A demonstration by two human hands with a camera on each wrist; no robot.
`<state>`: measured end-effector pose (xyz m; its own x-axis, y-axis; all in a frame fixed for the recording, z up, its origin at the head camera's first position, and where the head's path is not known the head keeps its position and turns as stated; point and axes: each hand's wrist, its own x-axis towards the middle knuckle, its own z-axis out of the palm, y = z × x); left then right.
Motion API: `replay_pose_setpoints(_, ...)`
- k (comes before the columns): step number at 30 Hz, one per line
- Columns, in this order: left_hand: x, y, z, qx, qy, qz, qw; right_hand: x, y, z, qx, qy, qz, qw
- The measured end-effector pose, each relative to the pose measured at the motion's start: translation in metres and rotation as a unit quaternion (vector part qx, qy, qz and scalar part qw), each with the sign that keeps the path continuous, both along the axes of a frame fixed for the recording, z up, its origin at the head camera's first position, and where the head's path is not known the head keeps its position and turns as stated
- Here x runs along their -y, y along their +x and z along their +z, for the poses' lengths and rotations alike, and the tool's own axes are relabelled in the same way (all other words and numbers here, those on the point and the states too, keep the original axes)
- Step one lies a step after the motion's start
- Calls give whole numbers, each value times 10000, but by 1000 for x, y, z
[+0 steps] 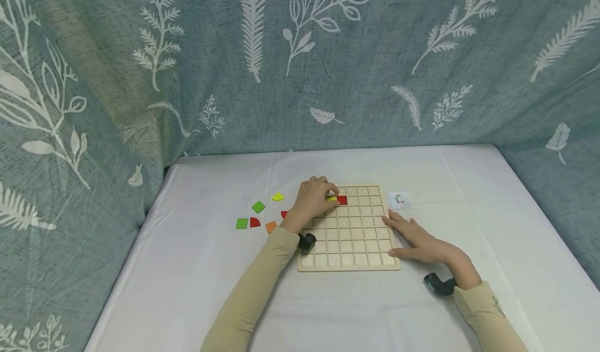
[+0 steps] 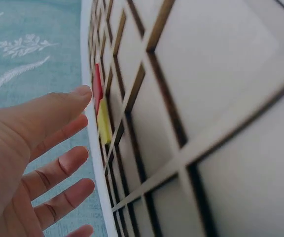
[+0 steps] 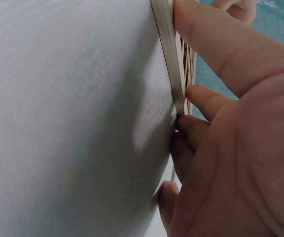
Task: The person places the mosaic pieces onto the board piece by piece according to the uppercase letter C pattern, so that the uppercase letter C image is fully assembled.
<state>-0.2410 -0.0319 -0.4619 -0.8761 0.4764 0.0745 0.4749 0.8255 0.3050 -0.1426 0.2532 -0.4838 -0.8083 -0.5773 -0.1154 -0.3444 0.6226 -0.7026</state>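
My left hand is over the upper left of a wooden grid board. Its thumb and index fingertips are right at a red square tile, with a gap between them. Beside that tile, a yellow piece lies in the grid, partly covered by the hand in the head view. The left fingers look spread and loosely bent in the left wrist view. Along the board's right edge rests my right hand, fingers extended and spread, the thumb touching the rim in the right wrist view.
Left of the board lie two green squares, a yellow quarter-round piece, red pieces and an orange piece. A small pattern card sits by the upper right corner. A patterned curtain hangs behind the white-covered table.
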Motion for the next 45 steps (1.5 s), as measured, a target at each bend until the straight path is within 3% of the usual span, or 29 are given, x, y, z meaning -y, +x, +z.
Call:
replay_pose_setpoints(10,19,4,2,142,574,298,9978,0,1,0,-52,39,-3,10000)
replay_pose_setpoints(21,38,9,2,108,765,685,9947,-1,1,1,6,54,-74,10000)
replay_pose_setpoints(36,74,6,1,-104,551,751,9956,-1,2,-1,-3,27,-69,10000)
replay_pose_setpoints(45,93,5,8,-53,406,813,9959,-2,1,-1,-17,-47,-69,10000)
